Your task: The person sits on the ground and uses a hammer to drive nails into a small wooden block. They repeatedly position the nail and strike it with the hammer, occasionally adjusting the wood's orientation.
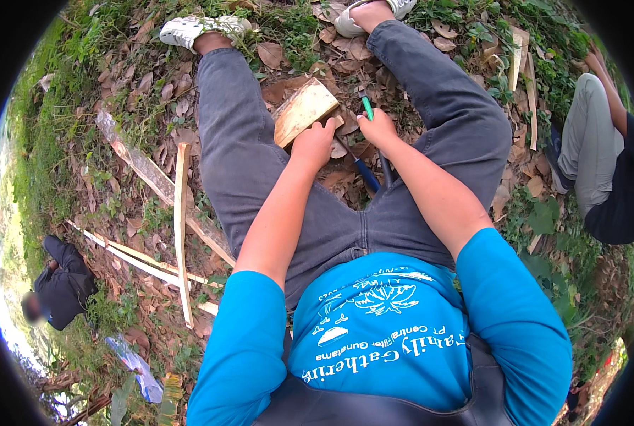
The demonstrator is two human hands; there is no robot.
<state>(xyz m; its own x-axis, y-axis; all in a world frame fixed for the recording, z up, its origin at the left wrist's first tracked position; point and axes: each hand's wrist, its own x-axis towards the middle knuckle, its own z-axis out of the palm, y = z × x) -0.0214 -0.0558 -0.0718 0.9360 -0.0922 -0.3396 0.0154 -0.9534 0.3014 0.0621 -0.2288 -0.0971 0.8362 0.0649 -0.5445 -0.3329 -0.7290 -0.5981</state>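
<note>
A pale, flat wooden block (302, 110), roughly rectangular with a brown, rougher top edge, stands tilted on the leaf-strewn ground between the seated person's spread legs, its smooth cut face turned up toward the camera. Its lower corner is touched by fingertips. Just to its right, a slim green-handled tool (367, 108) points up and away, its upper end dark, its lower part hidden inside a closed grip. Block and tool lie near each other but apart.

Outdoor clearing: dry leaves (153, 85), grass (54, 128), split wood strips (181, 213).
</note>
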